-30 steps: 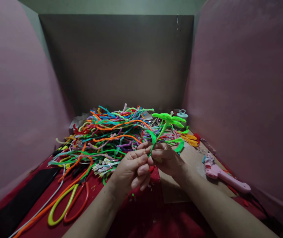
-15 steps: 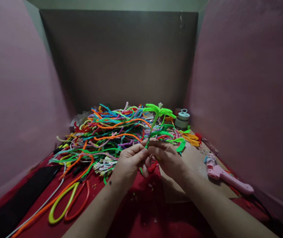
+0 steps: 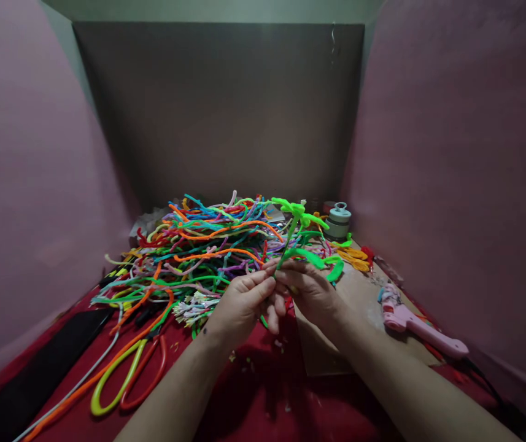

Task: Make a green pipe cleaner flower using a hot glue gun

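A bright green pipe-cleaner flower stem (image 3: pixel 296 228) with looped petals on top and a leaf at its side stands up between my hands. My left hand (image 3: pixel 244 301) pinches the lower stem with fingers closed. My right hand (image 3: pixel 307 291) is closed on the stem just beside it, fingertips touching those of the left. Both hands hover above the red cloth (image 3: pixel 263 393), in front of a big tangled heap of pipe cleaners (image 3: pixel 202 252) in many colours.
Scissors with yellow-green and orange handles (image 3: pixel 127 374) lie at the front left beside a black flat object (image 3: pixel 37 374). A pink glue gun (image 3: pixel 410 322) lies on brown cardboard (image 3: pixel 359 294) at the right. A small round tin (image 3: pixel 339 222) stands behind. Pink panels wall both sides.
The green stem has turned in my fingers; its top has tilted and its leaf now points right. My hands stayed close together in nearly the same place.
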A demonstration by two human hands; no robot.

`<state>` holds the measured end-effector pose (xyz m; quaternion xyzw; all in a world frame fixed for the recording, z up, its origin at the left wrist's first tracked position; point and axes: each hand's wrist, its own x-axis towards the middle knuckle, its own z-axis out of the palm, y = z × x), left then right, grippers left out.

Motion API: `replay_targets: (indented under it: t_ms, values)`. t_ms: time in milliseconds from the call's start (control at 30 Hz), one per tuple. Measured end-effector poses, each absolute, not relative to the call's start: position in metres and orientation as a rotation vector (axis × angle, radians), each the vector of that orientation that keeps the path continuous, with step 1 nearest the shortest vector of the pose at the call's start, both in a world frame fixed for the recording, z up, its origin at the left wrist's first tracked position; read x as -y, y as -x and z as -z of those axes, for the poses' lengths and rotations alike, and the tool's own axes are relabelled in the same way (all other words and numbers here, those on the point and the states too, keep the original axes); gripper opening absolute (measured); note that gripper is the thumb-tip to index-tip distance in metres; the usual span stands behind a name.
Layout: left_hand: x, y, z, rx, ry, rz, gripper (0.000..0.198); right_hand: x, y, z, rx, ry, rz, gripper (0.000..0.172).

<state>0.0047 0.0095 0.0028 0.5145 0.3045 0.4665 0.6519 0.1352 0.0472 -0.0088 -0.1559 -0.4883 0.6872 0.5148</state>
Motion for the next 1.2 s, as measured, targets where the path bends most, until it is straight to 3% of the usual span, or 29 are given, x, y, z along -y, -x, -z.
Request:
replay_targets:
  t_ms: [167,400,733,1200]
  values:
    - [-0.007,-0.012,-0.009,-1.108,-1.375,-1.192,0.011,-0.05,-0.134,0.014,1.187,0.501,-1.569,0.015]
    - [-0.006,-0.009,0.0,-1.462,-1.904,-1.368,0.01,-0.052,-0.137,0.017,1.117,0.611,-1.528,0.012]
    - [-0.009,-0.004,-0.008,-1.094,-1.377,-1.241,0.015,-0.049,-0.139,0.003,1.213,0.562,-1.608,0.014]
    - [-0.007,-0.003,-0.005,-0.556,-0.995,-1.091,0.009,-0.047,-0.143,0.002,1.271,0.26,-1.785,0.02]
